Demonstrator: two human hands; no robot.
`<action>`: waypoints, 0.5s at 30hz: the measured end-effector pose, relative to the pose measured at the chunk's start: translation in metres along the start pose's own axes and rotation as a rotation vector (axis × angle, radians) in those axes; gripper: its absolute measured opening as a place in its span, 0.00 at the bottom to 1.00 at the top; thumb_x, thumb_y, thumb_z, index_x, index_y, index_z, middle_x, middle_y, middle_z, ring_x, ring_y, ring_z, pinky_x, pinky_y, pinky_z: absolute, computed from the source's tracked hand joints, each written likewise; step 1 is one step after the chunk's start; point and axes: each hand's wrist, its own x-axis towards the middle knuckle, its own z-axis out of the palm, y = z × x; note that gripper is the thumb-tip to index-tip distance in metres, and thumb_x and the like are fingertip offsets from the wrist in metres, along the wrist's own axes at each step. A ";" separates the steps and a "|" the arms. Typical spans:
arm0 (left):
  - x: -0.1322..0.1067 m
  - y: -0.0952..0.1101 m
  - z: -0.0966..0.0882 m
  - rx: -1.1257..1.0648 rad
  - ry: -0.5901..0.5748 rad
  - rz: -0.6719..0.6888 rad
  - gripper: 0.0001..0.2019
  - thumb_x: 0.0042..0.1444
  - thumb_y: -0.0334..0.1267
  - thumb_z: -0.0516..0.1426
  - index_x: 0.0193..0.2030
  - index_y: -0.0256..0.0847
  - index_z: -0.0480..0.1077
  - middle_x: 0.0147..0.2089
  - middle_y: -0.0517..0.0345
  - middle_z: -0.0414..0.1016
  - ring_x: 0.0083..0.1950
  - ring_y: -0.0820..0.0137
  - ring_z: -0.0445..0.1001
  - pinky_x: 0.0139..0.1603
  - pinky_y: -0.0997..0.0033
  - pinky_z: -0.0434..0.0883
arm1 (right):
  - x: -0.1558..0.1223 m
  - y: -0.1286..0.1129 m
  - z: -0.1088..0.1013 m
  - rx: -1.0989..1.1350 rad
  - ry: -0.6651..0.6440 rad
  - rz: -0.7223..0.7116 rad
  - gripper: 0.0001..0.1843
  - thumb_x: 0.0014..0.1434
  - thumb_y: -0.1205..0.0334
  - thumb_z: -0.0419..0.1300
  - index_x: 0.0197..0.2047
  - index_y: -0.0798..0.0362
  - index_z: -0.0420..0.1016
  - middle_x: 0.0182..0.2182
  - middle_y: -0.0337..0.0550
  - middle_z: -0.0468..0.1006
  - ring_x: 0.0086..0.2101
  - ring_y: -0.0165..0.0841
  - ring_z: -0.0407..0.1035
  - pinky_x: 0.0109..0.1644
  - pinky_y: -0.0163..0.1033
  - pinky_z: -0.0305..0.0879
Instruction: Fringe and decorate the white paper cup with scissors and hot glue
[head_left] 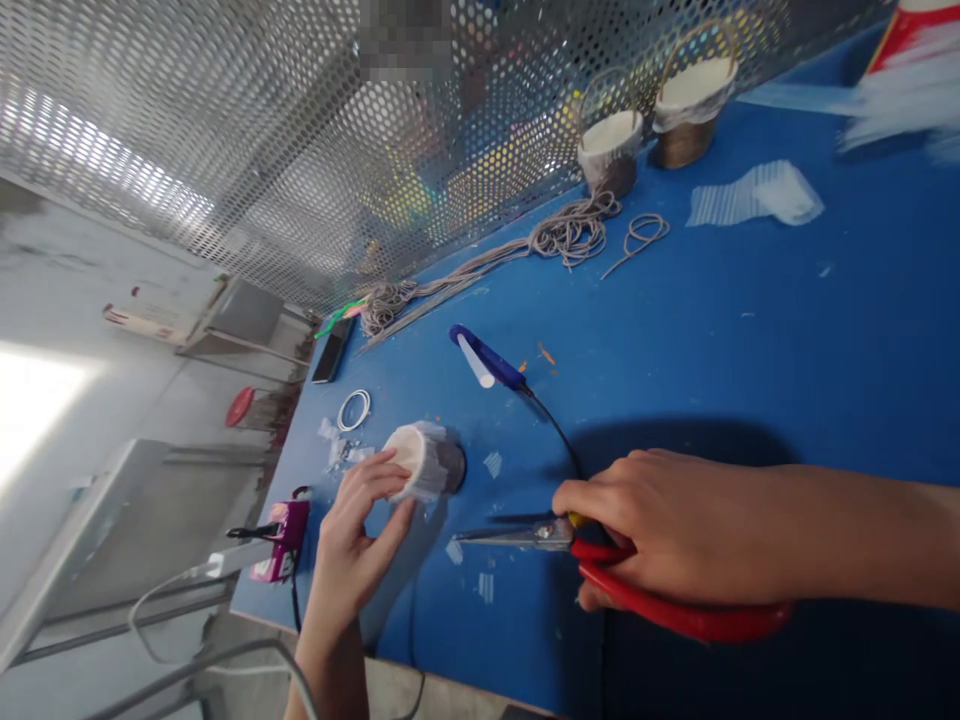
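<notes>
My left hand (364, 530) grips the rim of a small basket (442, 465) that lies tipped on its side, its white-lined mouth toward the fingers. White fabric is folded over the basket's rim. In my right hand (645, 510) are red-handled scissors (697, 612), their blades pointing left toward the basket and looking closed or nearly so. The blade tips are apart from the basket, close to small white scraps (486, 588) on the blue table. Beyond the basket lies a blue glue gun (487, 358) with a white glue stick in it.
Two lined baskets (611, 150) with handles stand along the perforated metal panel (300, 150). Grey cord bundles (570, 235) and a pleated white fabric strip (754, 195) lie on the blue table (750, 350). At the left edge sit a purple power strip (281, 540) and a phone (332, 352).
</notes>
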 end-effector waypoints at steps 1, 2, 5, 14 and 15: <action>0.001 0.000 0.001 -0.028 0.011 -0.033 0.02 0.55 0.37 0.59 0.33 0.44 0.72 0.37 0.55 0.78 0.49 0.59 0.75 0.55 0.55 0.69 | 0.000 0.001 0.001 0.015 0.009 -0.004 0.19 0.55 0.44 0.62 0.37 0.53 0.75 0.23 0.45 0.78 0.25 0.40 0.74 0.25 0.35 0.54; 0.002 0.000 0.001 -0.062 0.022 -0.076 0.03 0.55 0.38 0.59 0.33 0.44 0.72 0.37 0.54 0.79 0.48 0.60 0.75 0.53 0.57 0.70 | 0.000 0.003 0.001 0.032 0.021 -0.009 0.20 0.55 0.42 0.62 0.37 0.52 0.75 0.24 0.44 0.78 0.25 0.38 0.73 0.24 0.35 0.54; 0.003 -0.003 0.002 -0.176 0.067 -0.237 0.07 0.55 0.43 0.59 0.33 0.43 0.74 0.38 0.54 0.79 0.44 0.62 0.76 0.49 0.62 0.72 | 0.003 0.005 0.000 0.084 0.075 -0.025 0.21 0.54 0.40 0.62 0.38 0.50 0.74 0.26 0.40 0.77 0.23 0.33 0.69 0.25 0.33 0.54; 0.006 -0.007 0.004 -0.461 0.200 -0.398 0.14 0.50 0.49 0.63 0.35 0.39 0.76 0.36 0.54 0.80 0.36 0.66 0.76 0.38 0.70 0.72 | 0.017 -0.002 -0.012 0.305 0.112 -0.086 0.18 0.56 0.44 0.62 0.38 0.50 0.70 0.23 0.32 0.70 0.23 0.26 0.59 0.27 0.30 0.55; 0.006 -0.005 0.004 -0.479 0.214 -0.399 0.14 0.50 0.49 0.63 0.35 0.39 0.76 0.35 0.54 0.80 0.35 0.66 0.76 0.37 0.70 0.72 | 0.019 -0.002 -0.012 0.304 0.110 -0.104 0.18 0.56 0.44 0.61 0.38 0.51 0.70 0.22 0.31 0.69 0.23 0.26 0.58 0.27 0.30 0.55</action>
